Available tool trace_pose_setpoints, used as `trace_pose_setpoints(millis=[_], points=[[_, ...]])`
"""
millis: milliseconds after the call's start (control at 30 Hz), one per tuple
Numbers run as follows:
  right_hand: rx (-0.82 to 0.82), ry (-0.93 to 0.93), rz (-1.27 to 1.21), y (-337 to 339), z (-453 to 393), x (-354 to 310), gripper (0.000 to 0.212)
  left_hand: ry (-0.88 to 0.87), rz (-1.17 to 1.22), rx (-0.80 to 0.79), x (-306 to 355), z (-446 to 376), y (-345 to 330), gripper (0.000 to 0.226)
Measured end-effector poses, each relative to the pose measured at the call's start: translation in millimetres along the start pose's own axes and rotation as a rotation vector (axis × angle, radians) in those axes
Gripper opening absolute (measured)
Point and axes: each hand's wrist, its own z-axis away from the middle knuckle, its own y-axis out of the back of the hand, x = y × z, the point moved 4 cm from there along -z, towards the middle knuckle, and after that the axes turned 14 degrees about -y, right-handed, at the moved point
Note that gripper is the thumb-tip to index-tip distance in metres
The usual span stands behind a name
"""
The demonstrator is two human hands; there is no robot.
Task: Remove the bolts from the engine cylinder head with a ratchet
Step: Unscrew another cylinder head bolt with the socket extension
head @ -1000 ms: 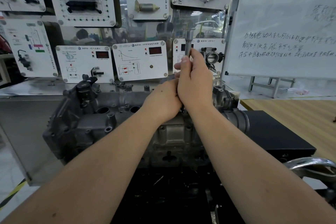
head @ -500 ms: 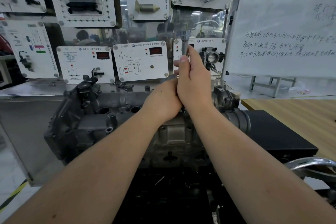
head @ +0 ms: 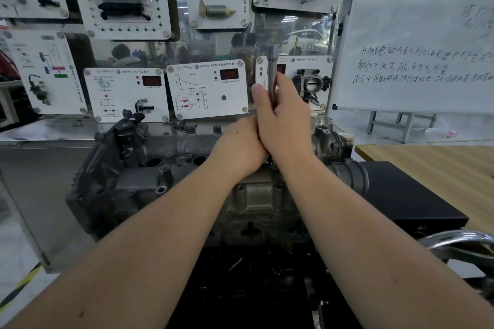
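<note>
Your bare forearms reach over the grey cast-metal engine cylinder head. Your left hand curls low against the tool; its grip is hidden. Your right hand clamps the upright silver steel ratchet shaft. Keep it straight, seated on the hidden bolt. No containers show; instrument panels hang behind.

The cylinder head is dull, rough cast metal; the ratchet smooth, satin steel. Far right, the desk shows pale wood grain beside a glossy whiteboard.
</note>
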Motion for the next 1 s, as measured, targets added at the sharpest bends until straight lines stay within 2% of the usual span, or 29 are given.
trace_pose_setpoints(millis=[33,133,233,367,500,600,733,800,900,1000], points=[[0.016,0.015,0.027,0.9,0.4,-0.4,0.017,0.015,-0.002,0.012,-1.5,-0.2,0.3,0.029],[0.067,0.020,0.068,2.4,0.9,-0.5,0.032,0.026,0.004,0.027,-1.8,-0.1,-0.1,0.036],[0.026,-0.043,0.045,1.0,-0.9,2.1,0.023,-0.005,0.017,-0.002,1.9,0.8,-1.0,0.037],[0.017,-0.066,-0.045,1.8,0.3,0.8,0.044,-0.025,0.077,0.005,1.9,2.0,0.3,0.034],[0.058,0.048,-0.010,4.5,3.6,-4.3,0.021,-0.008,0.027,0.018,-0.5,0.3,-0.2,0.022],[0.060,0.032,-0.011,4.2,2.5,-2.5,0.022,-0.009,0.028,0.021,1.3,0.6,0.6,0.028],[-0.007,-0.086,-0.061,1.1,-1.5,-0.8,0.037,-0.017,0.049,0.008,4.2,2.4,0.6,0.035],[-0.024,-0.084,-0.060,0.5,-1.0,-1.9,0.040,-0.011,0.047,0.015,2.6,1.9,0.6,0.035],[-0.003,-0.020,-0.034,2.2,1.3,-3.6,0.036,0.006,0.060,0.039,-1.6,0.2,0.3,0.024],[0.042,0.009,-0.009,3.9,1.4,-1.4,0.023,0.001,0.058,0.037,-1.8,-0.5,-0.5,0.025]])
